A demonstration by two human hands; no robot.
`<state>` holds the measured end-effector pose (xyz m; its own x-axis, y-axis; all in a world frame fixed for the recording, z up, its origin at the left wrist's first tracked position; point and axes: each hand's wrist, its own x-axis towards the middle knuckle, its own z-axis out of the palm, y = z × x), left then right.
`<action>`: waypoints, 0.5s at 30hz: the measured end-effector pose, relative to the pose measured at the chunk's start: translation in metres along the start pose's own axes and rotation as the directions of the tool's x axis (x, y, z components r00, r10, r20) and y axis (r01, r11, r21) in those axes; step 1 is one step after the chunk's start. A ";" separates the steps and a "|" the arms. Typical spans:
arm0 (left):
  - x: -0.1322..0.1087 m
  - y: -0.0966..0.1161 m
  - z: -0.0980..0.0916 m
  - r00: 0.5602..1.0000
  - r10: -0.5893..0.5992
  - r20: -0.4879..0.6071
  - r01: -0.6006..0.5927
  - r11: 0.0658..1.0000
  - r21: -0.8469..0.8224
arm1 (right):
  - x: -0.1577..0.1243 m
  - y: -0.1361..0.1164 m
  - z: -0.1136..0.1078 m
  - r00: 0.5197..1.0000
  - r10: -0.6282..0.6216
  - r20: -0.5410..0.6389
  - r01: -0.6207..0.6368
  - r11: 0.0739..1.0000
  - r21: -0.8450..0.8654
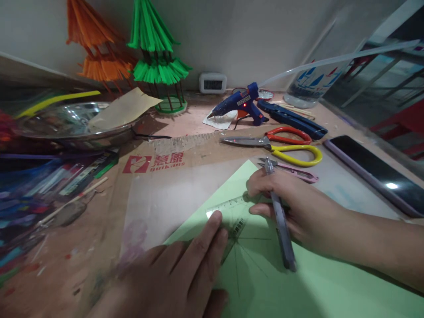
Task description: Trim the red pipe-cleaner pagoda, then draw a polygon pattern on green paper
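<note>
A clear plastic set square with a printed scale lies on a sheet of light green paper. My left hand rests flat, fingers stretched out, the forefinger pressing on the set square's edge. With my right hand I hold a slim grey pen, its silver end up and its other end slanting down over the paper. The right thumb and forefinger are close to the set square's far corner; whether they touch it I cannot tell. Several thin dark lines fan out from one spot on the paper.
Beyond the paper lie scissors, pink snips, a blue cutter, a glue gun and a phone. A metal bowl, an orange model, a green model and a small clock stand behind.
</note>
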<state>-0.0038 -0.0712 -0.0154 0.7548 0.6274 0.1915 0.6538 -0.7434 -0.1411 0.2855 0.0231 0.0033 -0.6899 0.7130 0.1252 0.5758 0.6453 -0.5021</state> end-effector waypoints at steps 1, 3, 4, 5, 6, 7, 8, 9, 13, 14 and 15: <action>0.000 0.000 0.000 1.000 -0.016 0.006 0.017 1.000 -0.011 | 0.000 0.001 0.000 1.000 0.002 -0.001 -0.002 1.000 0.000; -0.001 0.001 -0.001 1.000 -0.026 0.005 0.026 0.999 -0.024 | 0.001 0.001 0.000 1.000 -0.002 0.001 0.002 1.000 0.003; 0.000 0.001 -0.001 1.000 -0.015 0.000 0.015 1.000 -0.022 | 0.001 0.001 0.000 1.000 -0.005 0.002 0.005 1.000 0.004; 0.000 0.000 -0.001 1.000 0.004 -0.008 -0.004 1.000 -0.013 | 0.001 0.001 0.000 1.000 -0.005 0.007 0.005 1.000 0.005; 0.001 0.000 -0.001 1.000 0.023 -0.014 -0.023 1.000 0.003 | 0.001 0.001 0.001 1.000 -0.008 0.012 0.008 1.000 0.005; 0.002 -0.001 -0.001 0.999 0.036 -0.015 -0.035 0.999 0.021 | 0.001 0.001 0.001 1.000 -0.014 0.010 0.014 1.000 0.007; 0.003 -0.002 -0.001 0.999 0.045 -0.014 -0.044 0.998 0.038 | 0.000 0.001 0.001 1.000 -0.022 -0.001 0.022 1.000 0.010; 0.003 -0.003 0.000 0.999 0.050 -0.014 -0.049 0.997 0.051 | 0.000 0.001 0.001 0.999 -0.032 -0.010 0.032 0.999 0.015; 0.004 -0.006 0.001 0.998 0.066 -0.019 -0.065 0.996 0.057 | -0.001 0.001 0.001 0.999 -0.048 -0.010 0.048 0.998 0.033; 0.004 -0.006 0.001 0.998 0.063 -0.021 -0.062 0.996 0.056 | -0.001 0.002 0.002 0.999 -0.051 -0.011 0.052 0.998 0.036; 0.003 -0.006 0.001 0.998 0.057 -0.020 -0.056 0.997 0.055 | -0.001 0.002 0.002 0.998 -0.057 -0.015 0.058 0.998 0.038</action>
<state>-0.0049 -0.0647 -0.0153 0.7897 0.5790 0.2029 0.6124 -0.7636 -0.2046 0.2867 0.0229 0.0008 -0.7150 0.6790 0.1665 0.5178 0.6743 -0.5265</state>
